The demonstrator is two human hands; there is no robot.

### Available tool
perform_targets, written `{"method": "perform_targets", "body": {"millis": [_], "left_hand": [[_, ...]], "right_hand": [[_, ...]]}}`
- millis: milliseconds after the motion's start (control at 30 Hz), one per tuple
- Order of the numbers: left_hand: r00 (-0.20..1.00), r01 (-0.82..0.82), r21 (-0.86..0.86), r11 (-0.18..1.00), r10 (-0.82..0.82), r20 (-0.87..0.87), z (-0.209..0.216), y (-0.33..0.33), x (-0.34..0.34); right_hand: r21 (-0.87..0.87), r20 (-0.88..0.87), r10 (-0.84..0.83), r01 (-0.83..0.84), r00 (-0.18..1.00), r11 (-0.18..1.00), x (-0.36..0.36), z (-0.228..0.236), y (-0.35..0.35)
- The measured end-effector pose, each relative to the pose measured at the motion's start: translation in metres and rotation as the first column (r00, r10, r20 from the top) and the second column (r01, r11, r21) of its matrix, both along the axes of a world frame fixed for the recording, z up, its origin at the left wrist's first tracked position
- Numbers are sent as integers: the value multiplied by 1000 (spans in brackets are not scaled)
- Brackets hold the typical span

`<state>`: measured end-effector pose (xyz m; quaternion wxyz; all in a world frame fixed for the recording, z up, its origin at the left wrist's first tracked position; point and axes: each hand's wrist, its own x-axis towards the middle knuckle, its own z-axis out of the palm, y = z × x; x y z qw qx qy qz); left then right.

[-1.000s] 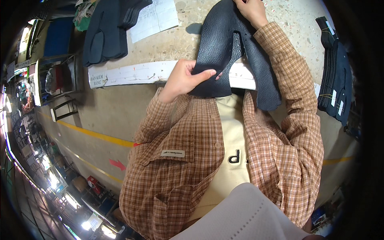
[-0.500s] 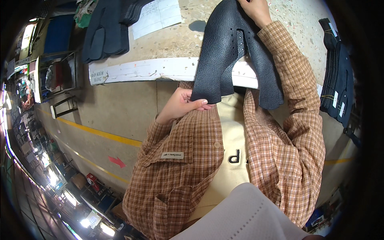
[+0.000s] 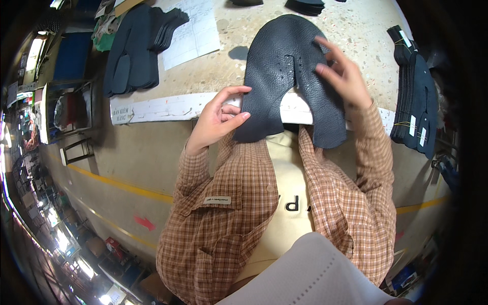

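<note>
A black grained leather shoe upper piece (image 3: pixel 267 53), U-shaped with a central slit and rows of punched holes, lies over the front of the table. Its two legs hang past the table edge towards me. At its left edge is my left hand (image 3: pixel 216 119), thumb and index finger apart, their tips touching or nearly touching the leather. My right hand (image 3: pixel 348 73) is over the right side of the piece, slightly blurred, with its fingers spread; whether they touch the leather I cannot tell.
The speckled table (image 3: pixel 231 73) has a white front edge. Stacked dark cut pieces (image 3: pixel 137 61) and a written paper sheet (image 3: pixel 193 35) lie at left, near a small dark scrap (image 3: pixel 240 53). Banded dark bundles (image 3: pixel 414 96) sit at right; more dark pieces (image 3: pixel 305 7) lie at the far side.
The leather piece has come down onto the table and spread flatter. My right hand has let go of its top and moved down its right side; my left hand has released the lower left corner.
</note>
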<state>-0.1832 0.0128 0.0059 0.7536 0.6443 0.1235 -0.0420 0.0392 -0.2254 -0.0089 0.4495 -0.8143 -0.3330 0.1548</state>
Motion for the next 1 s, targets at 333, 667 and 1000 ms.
{"method": "perform_targets", "body": {"millis": [333, 667, 1000], "left_hand": [[992, 78, 100, 992, -87, 87, 36, -24, 37], [984, -150, 394, 907, 100, 145, -7, -15, 42], [987, 103, -115, 988, -88, 133, 10, -51, 76]], "right_hand": [[405, -122, -112, 153, 986, 901, -17, 20, -54], [74, 112, -201, 193, 973, 978, -4, 3, -68], [295, -571, 91, 101, 816, 950, -18, 5, -18]]}}
